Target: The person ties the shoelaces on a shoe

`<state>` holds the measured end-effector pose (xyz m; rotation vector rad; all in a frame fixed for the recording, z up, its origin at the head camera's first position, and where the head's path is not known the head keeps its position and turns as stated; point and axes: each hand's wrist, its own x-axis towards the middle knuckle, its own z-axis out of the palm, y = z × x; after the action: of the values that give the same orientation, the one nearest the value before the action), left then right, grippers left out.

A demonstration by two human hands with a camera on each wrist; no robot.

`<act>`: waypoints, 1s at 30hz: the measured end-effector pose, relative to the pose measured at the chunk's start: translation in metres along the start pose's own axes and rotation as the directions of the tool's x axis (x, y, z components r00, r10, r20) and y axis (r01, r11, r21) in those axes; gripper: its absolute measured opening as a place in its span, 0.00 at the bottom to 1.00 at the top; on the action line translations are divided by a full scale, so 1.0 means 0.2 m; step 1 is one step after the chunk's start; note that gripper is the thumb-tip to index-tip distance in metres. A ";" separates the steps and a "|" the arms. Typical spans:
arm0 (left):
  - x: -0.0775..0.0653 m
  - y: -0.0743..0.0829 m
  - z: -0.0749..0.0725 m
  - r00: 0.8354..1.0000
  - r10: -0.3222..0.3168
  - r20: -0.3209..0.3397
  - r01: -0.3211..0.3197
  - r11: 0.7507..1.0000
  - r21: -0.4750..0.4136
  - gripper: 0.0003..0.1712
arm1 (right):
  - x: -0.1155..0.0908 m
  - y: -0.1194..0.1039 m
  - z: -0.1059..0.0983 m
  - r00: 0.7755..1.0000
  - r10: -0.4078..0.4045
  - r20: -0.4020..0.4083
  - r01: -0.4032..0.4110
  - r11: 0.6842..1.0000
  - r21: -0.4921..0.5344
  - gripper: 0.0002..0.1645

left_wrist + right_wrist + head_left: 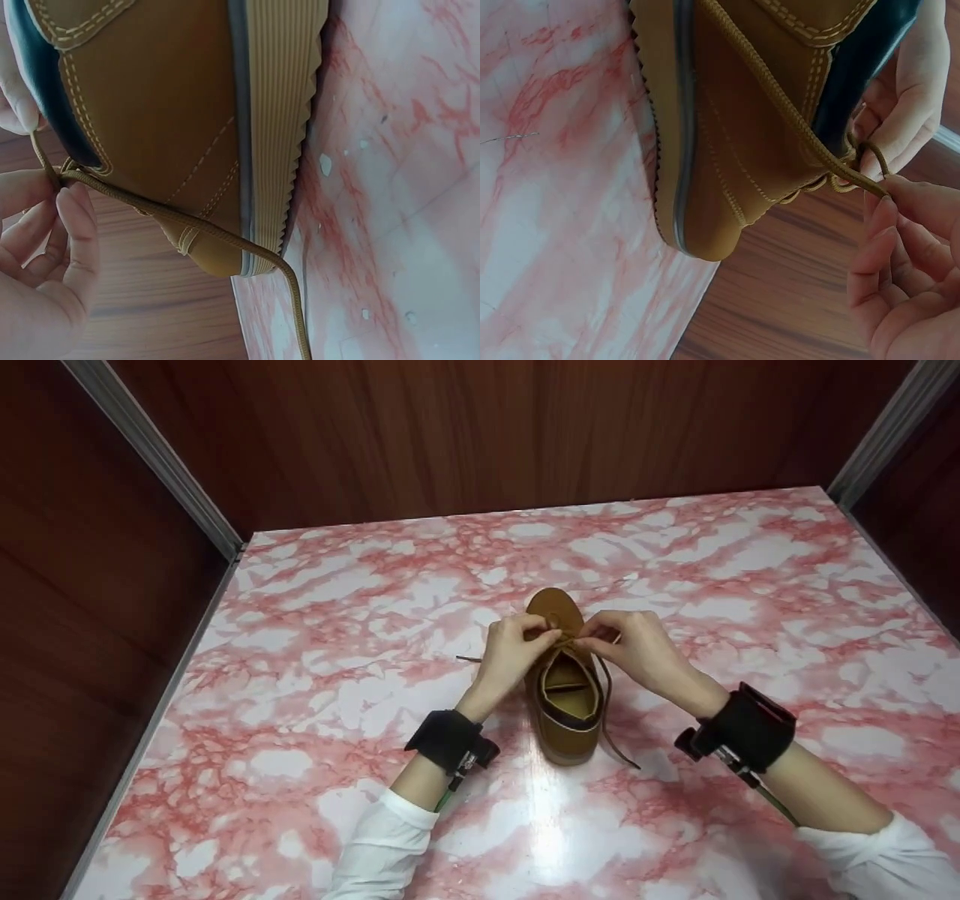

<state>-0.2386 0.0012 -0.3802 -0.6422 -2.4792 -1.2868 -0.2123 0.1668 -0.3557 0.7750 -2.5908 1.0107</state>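
Note:
A tan-brown lace-up shoe (568, 744) with a dark padded collar stands upright, toe pointing away. At its lacing, my left hand (508, 651) pinches a brown shoelace (187, 219) between thumb and fingertips; one lace end hangs down past the sole in the left wrist view. Opposite it, my right hand (637, 649) pinches the lace too, close to the left fingertips. In the right wrist view a stretch of shoelace (780, 101) runs taut-looking along the shoe's side into the right fingers. The other end trails along the shoe's right side onto the table.
The shoe stands on a table (337, 690) with a red-and-white marbled top. A dark wood panel (525, 435) rises behind it, with another dark panel (97, 585) at the left and metal strips at the corners. Black wrist straps (750, 727) carry small cameras.

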 end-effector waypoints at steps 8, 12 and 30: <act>0.00 0.00 0.00 1.000 -0.019 -0.003 0.019 0.999 -0.027 0.07 | 0.01 0.03 0.02 0.998 0.068 -0.003 -0.068 0.998 0.010 0.07; -0.01 0.00 0.00 1.000 -0.022 -0.004 0.022 0.999 -0.039 0.07 | 0.02 0.04 0.04 0.995 0.096 -0.005 -0.096 0.995 0.030 0.09; -0.01 0.00 0.00 1.000 -0.001 0.004 0.002 0.990 -0.138 0.08 | 0.06 0.06 0.08 0.984 0.160 0.075 -0.166 0.983 0.082 0.10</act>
<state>-0.2368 0.0013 -0.3810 -0.6754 -2.4096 -1.4696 -0.2287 0.1593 -0.3688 0.6350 -2.7206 1.1717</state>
